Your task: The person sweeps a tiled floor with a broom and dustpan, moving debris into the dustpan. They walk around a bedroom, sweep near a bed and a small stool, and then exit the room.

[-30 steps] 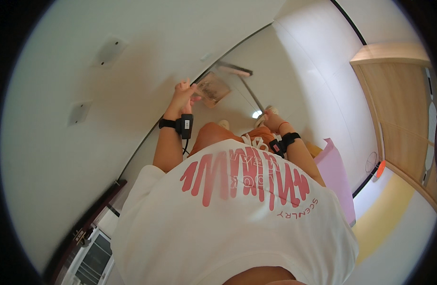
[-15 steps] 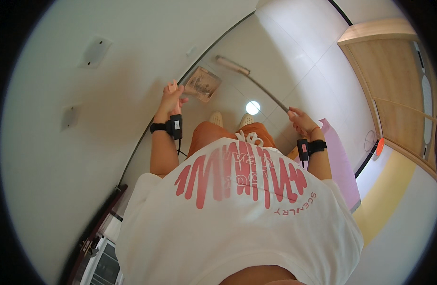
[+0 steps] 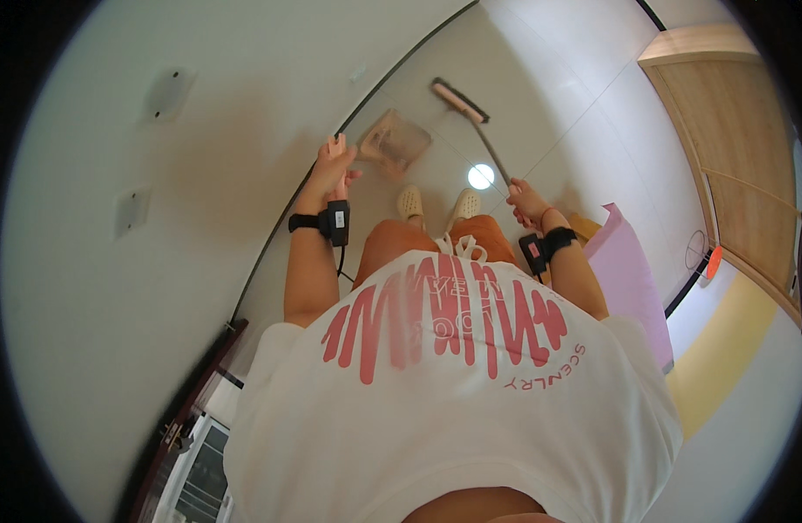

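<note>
My left hand [image 3: 328, 172] is closed around a pink handle beside the wall. Just to its right is a pinkish dustpan [image 3: 395, 142], smeared by motion, so what lies in it cannot be made out. My right hand [image 3: 530, 201] grips the grey stick of a broom [image 3: 459, 98]. The broom's pink head shows dark bristles along its far edge, on the far side of the dustpan and apart from it.
A pale wall [image 3: 87, 288] with two white socket plates runs along my left. My feet in cream clogs [image 3: 409, 201] stand on the tiled floor [image 3: 566, 122]. To the right are a pink sheet-like panel [image 3: 627, 270] and a wooden cabinet [image 3: 723, 113].
The broom head has shifted right and turned, so its dark bristles now show. The dustpan has moved slightly right and up. My right hand has come inward to the left.
</note>
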